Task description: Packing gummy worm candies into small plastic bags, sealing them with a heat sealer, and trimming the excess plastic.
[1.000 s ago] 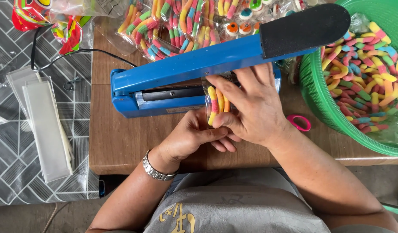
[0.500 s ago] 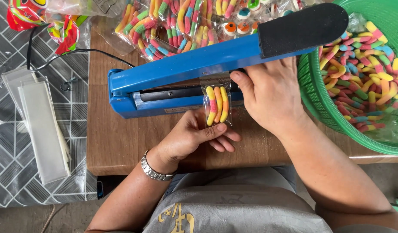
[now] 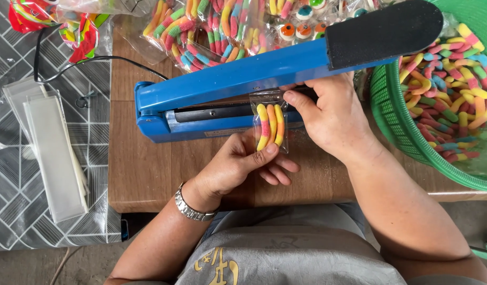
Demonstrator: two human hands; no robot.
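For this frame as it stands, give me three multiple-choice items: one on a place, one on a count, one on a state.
1. Where is the green basket?
A. by the right hand
B. by the left hand
C. on the floor mat

2. How many gummy worms are in the small clear bag?
A. one
B. three
C. six

3. How is the arm of the blue heat sealer?
A. raised
B. pressed flat
C. taken off

Key: 1 A, the basket sits at the table's right end beside that hand. 2 B, three striped worms lie side by side in the bag. 3 A, a gap shows under the arm, with the bag's top at it.
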